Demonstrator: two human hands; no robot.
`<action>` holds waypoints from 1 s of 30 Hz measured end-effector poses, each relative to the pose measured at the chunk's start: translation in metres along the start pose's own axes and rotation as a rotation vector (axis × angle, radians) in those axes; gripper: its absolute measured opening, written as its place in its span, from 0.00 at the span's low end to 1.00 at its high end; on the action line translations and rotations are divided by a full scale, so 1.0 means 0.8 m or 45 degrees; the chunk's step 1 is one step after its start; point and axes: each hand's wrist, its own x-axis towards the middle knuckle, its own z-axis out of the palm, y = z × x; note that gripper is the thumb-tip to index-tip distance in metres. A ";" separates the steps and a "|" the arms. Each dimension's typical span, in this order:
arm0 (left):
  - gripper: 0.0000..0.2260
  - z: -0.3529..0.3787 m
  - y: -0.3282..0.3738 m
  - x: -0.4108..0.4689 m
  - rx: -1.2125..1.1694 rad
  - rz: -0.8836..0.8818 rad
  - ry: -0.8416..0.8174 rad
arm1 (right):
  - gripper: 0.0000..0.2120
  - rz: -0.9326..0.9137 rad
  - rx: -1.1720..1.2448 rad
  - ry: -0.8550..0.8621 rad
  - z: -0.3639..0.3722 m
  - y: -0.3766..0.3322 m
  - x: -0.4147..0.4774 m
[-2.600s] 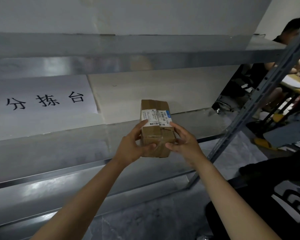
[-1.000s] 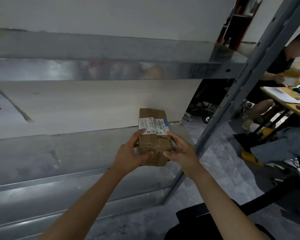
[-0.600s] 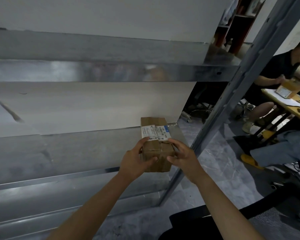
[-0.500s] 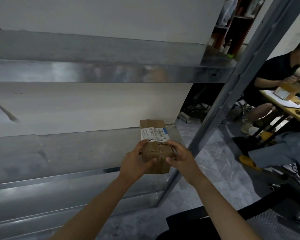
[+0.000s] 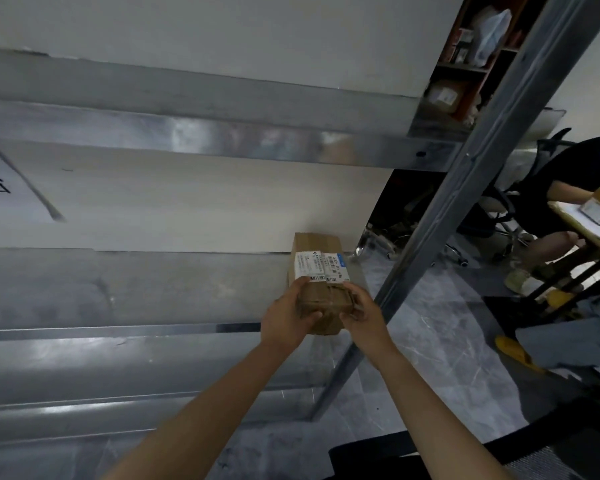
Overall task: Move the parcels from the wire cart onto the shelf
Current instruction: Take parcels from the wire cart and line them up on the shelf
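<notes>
Open room runs along the shelf point(image 5: 136, 289) left of the parcel point(image 5: 316, 244). The upper beam point(image 5: 222, 140) caps the opening overhead. The slanted post point(image 5: 437, 216) stands just right of the parcel, and a pale back board point(image 5: 187, 202) closes the rear.

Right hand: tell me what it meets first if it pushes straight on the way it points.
The right hand, gripping the near end of the parcel, points into the shelf. Straight on, the parcel would probably reach the pale back panel first; the gap between them is unclear.
</notes>
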 end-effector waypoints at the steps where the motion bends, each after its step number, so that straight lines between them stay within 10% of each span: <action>1: 0.33 0.000 0.003 0.002 0.021 -0.007 -0.009 | 0.27 -0.010 -0.029 -0.003 -0.001 0.000 0.001; 21: 0.30 0.020 0.032 0.030 0.109 -0.100 -0.154 | 0.33 -0.008 -0.418 -0.193 -0.021 -0.016 0.010; 30: 0.34 0.002 0.004 0.009 0.273 -0.178 -0.014 | 0.28 -0.136 -0.542 0.049 -0.016 -0.007 0.004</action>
